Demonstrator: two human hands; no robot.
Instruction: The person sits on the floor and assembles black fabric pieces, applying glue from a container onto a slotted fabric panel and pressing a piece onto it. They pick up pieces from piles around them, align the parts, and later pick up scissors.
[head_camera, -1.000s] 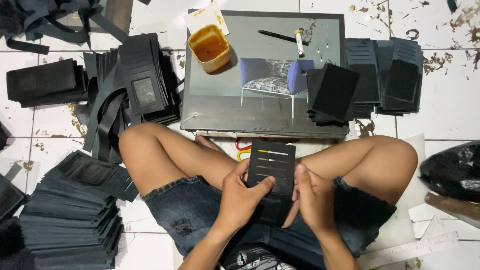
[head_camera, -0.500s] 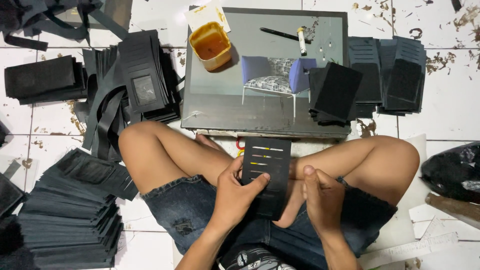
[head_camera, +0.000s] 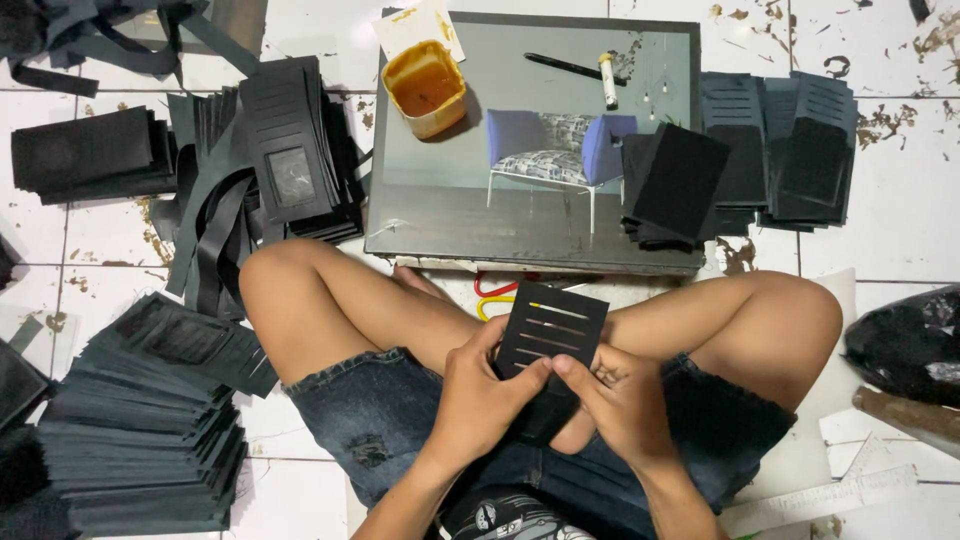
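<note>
Tilted slightly since a moment ago, the black slotted card panel (head_camera: 548, 335) sits over the lap, pinched by both hands (head_camera: 480, 395) (head_camera: 625, 400). Behind it, a picture board (head_camera: 450, 215) carries an orange glue tub (head_camera: 424, 88) and a black stack (head_camera: 672, 185).

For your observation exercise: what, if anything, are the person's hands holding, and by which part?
Both the left hand and right hand hold a black slotted panel by its lower half, thumbs pressing its front.

Ahead of your knees lies a flat rectangular grey printed board (head_camera: 450, 215) picturing a blue armchair; a small cream card (head_camera: 418, 22) with orange smears rests at its top-left corner.
</note>
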